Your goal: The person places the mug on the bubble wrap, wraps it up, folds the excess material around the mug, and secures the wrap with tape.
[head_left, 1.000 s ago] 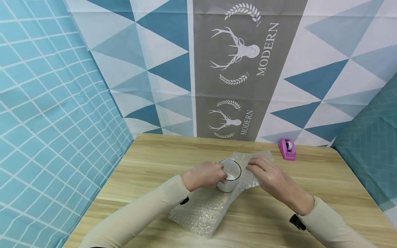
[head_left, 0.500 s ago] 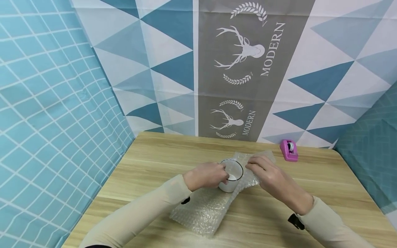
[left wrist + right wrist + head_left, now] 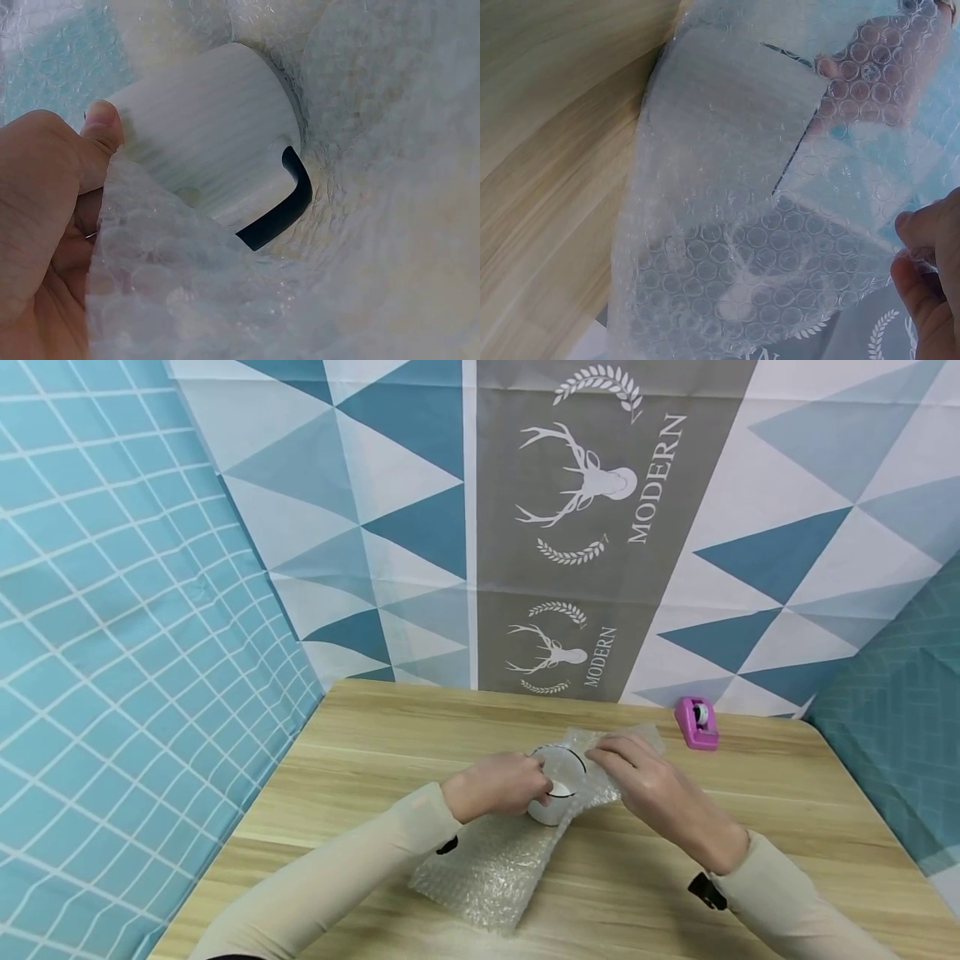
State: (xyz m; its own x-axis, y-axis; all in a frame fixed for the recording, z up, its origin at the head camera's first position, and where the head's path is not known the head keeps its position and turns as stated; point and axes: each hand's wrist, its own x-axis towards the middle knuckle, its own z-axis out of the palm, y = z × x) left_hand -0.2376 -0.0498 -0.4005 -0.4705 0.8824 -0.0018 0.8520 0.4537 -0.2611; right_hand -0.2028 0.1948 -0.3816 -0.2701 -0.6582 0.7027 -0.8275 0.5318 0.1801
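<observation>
Comparing this moment with half a second ago, I find that my right hand (image 3: 645,777) has shifted a little toward the mug (image 3: 543,812), bringing the bubble wrap (image 3: 487,877) with it. The raised part of the sheet now crosses the right side of the rim, where the dark edge showed unbroken. My left hand (image 3: 501,787) shows no clear shift. In my judgement the covering is under way but partial: the left side of the rim is still exposed.

Condition of hands: the left is grasping the mug at its rim, thumb on the outer wall and at least one finger over the edge; the remaining fingers are partly hidden. The right is pinching the border of the sheet between thumb and finger, with no visible gap between them; its other fingers cannot be fully assessed.

Location: the mug appears upright on the lower part of the sheet, on the desk (image 3: 390,735), between my hands. Its dark handle (image 3: 289,206) is partly behind a flap. A pink tape dispenser (image 3: 697,725) sits apart, near the back edge.
</observation>
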